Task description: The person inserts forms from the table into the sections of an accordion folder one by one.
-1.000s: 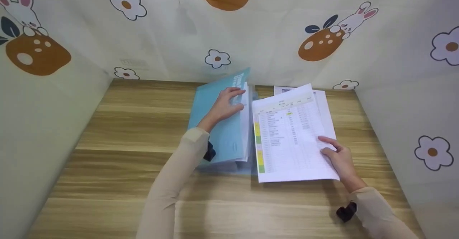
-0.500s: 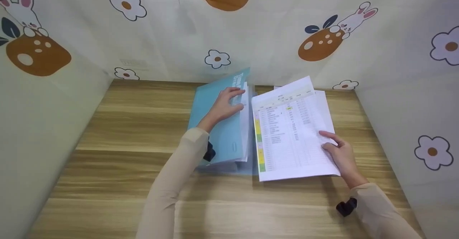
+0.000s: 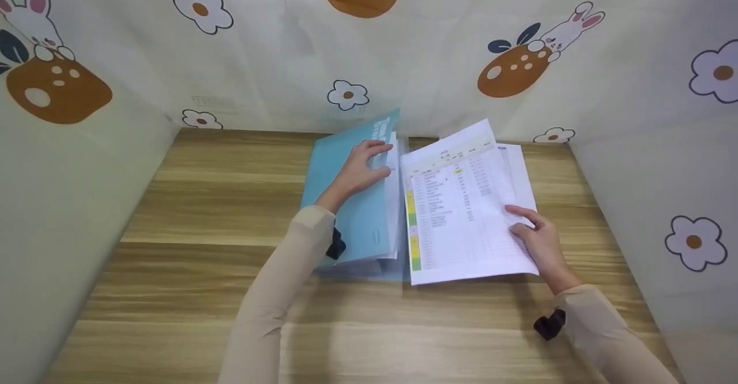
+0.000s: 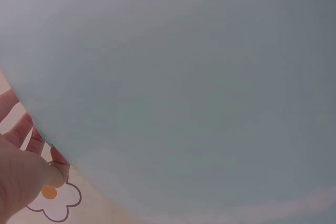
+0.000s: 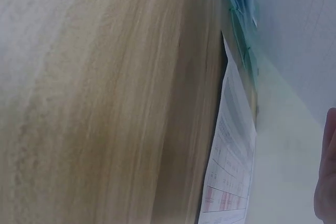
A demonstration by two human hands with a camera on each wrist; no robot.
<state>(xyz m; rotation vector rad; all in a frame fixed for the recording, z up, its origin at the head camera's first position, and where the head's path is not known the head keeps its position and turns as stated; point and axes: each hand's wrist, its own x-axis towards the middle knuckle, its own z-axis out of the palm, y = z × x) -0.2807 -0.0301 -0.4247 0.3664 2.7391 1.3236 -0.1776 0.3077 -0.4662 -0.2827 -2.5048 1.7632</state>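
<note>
A light-blue folder [image 3: 357, 217] stands partly open at the middle of the table, with white pages and clear sleeves showing along its right edge. My left hand [image 3: 360, 170] holds the raised cover and pages by that edge. In the left wrist view the cover's blurred surface [image 4: 184, 93] fills most of the picture, and the left hand's fingers [image 4: 37, 142] meet its edge. To the right, my right hand [image 3: 542, 245] pinches the right edge of a printed sheet [image 3: 455, 240]. This sheet has a table and a yellow and green strip, and it is tilted up above the tabletop.
Another printed paper [image 3: 522, 170] lies on the wooden table [image 3: 202, 292] under the held sheet; the right wrist view shows a paper [image 5: 228, 171] flat on the wood. A patterned cloth [image 3: 415, 61] encloses the back and sides.
My right hand has moved slightly up and left with the sheet, whose top edge is now higher. The left hand and the folder have stayed put.
</note>
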